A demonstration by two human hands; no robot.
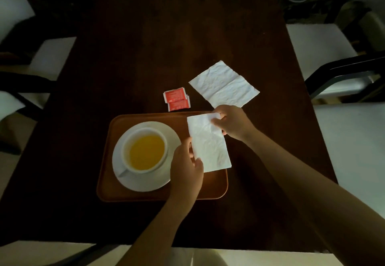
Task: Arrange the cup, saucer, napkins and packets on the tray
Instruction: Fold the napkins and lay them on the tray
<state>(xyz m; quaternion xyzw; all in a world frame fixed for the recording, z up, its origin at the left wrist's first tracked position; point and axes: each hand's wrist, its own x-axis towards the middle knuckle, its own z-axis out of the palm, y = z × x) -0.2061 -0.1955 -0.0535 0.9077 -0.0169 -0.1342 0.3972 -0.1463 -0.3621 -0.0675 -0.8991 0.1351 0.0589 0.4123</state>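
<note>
A brown tray lies on the dark table near me. On its left half stands a white saucer with a white cup of yellow liquid on it. Over the tray's right half is a folded white napkin. My left hand pinches its near left edge and my right hand pinches its far right corner. A second white napkin lies open on the table beyond the tray. Two red packets overlap on the table just past the tray's far rim.
The dark wooden table stretches far ahead. Chairs with white seats stand on the left and on the right. A dark chair frame juts in at the right edge.
</note>
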